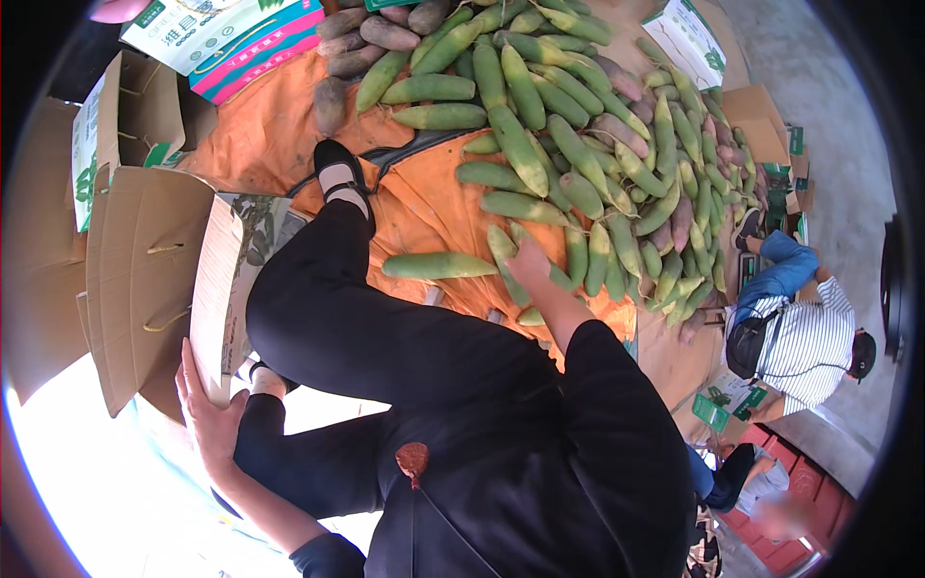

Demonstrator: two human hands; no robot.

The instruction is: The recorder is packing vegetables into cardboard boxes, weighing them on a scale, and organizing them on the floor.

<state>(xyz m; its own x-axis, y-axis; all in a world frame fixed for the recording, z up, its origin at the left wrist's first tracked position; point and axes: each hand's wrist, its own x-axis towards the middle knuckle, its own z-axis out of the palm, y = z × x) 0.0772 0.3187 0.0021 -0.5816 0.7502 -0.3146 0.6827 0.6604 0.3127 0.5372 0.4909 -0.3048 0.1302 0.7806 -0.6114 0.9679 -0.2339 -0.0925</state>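
We look down over our own dark clothing and a bent knee at a big heap of long green radishes [578, 144] spread across an orange tarp [424, 207]. Our right hand [532, 262] reaches forward to the near edge of the heap and lies on one green radish [508, 258], the fingers curved over it; we cannot tell whether they have closed into a full grip. Just to the left of that hand a single radish [438, 265] lies by itself on the tarp, apart from the heap. Our left hand [204, 416] is spread wide and flat, the palm pressed against the outer side of an open cardboard box [154, 275] that stands at our left. Our foot in a black shoe [340, 173] rests on the tarp between the box and the radishes. Some purplish roots [371, 37] lie at the far end of the heap. At the right, another person in a striped shirt [805, 337] crouches beside the pile.
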